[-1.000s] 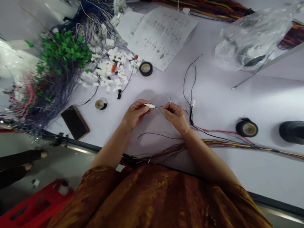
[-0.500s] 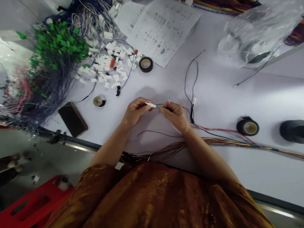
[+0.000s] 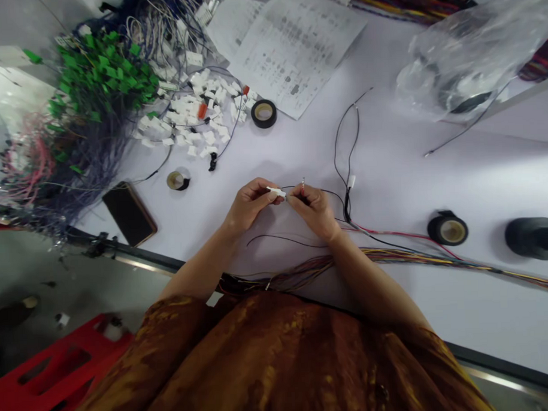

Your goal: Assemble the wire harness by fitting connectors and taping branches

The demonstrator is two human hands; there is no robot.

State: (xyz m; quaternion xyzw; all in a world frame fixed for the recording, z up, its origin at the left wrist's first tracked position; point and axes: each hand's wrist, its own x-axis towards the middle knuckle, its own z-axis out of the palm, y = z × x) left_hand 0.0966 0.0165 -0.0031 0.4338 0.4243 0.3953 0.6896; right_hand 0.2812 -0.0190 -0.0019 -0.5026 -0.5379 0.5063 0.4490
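My left hand [image 3: 252, 205] pinches a small white connector housing [image 3: 277, 192] between thumb and fingers. Close on its right, my right hand [image 3: 313, 209] is closed on thin wires, its thumb and fingertip right at the connector's end. A red wire with a bare metal tip [image 3: 303, 185] sticks up from between the right fingers. One dark wire [image 3: 289, 187] runs from the connector behind the right hand. Whether the pinched wire end sits inside the housing I cannot tell. A wire bundle [image 3: 392, 255] lies under my right forearm.
White connectors [image 3: 199, 118] and green-tipped wires [image 3: 107, 73] are heaped at the left. Tape rolls [image 3: 263, 114] lie around the table, with a phone [image 3: 129, 214] at the left edge. Printed sheets [image 3: 295, 43] and a plastic bag [image 3: 467, 61] are at the back. A red stool [image 3: 59, 372] stands below.
The gap between my hands has narrowed: my left hand has brought the white connector slightly right, up to my right fingertips. The right hand keeps its grip on the wires.
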